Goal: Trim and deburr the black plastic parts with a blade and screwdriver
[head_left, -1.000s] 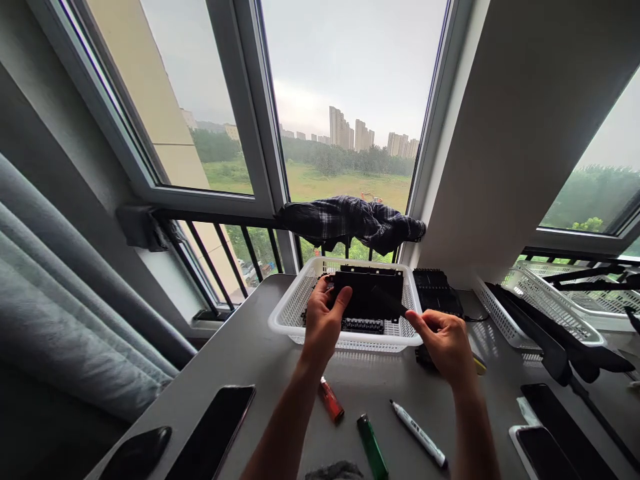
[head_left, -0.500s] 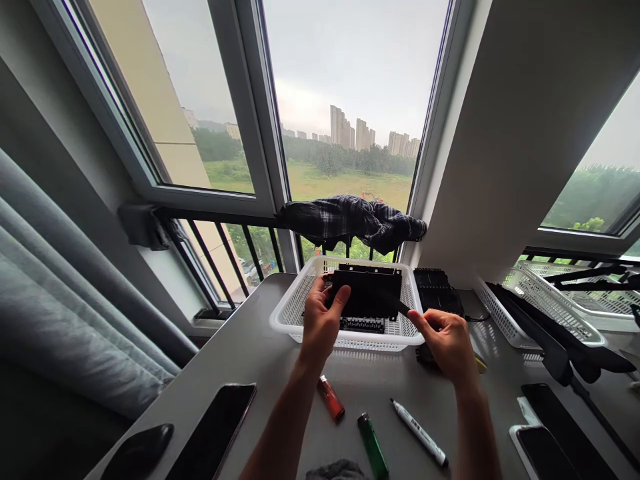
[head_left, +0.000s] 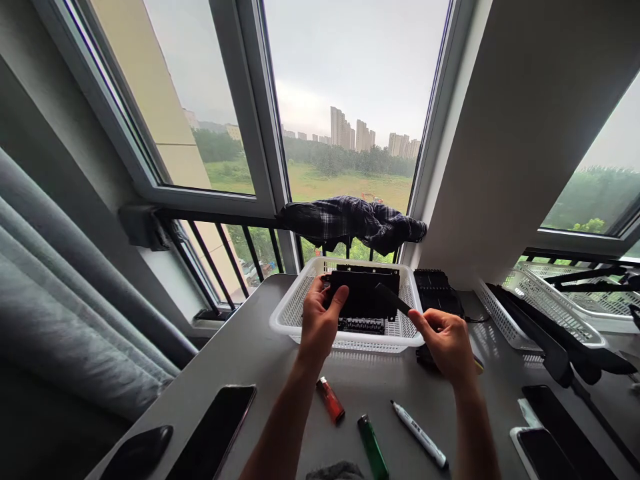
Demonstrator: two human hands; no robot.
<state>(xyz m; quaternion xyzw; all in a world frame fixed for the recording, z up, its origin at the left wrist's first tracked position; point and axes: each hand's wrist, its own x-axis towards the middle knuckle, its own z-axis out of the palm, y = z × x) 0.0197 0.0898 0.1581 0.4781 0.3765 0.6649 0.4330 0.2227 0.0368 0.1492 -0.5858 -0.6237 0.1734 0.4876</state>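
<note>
My left hand grips the left side of a flat black rectangular panel, thumb across its front. The panel is tilted up over a white perforated plastic basket. In my right hand, thumb and fingers pinch the end of a thin, flat black strip. Its far end lies in front of the panel's right part; I cannot tell whether they touch. Behind and below the panel, a black ridged part shows inside the basket, partly hidden.
Toward me lie a red lighter, a green lighter and a white marker. Black phones and a mouse are on the table. A black device and another basket stand right.
The strip's far end has swung up and now shows against the panel's face. The panel has shifted slightly left. Both hands keep their hold.
</note>
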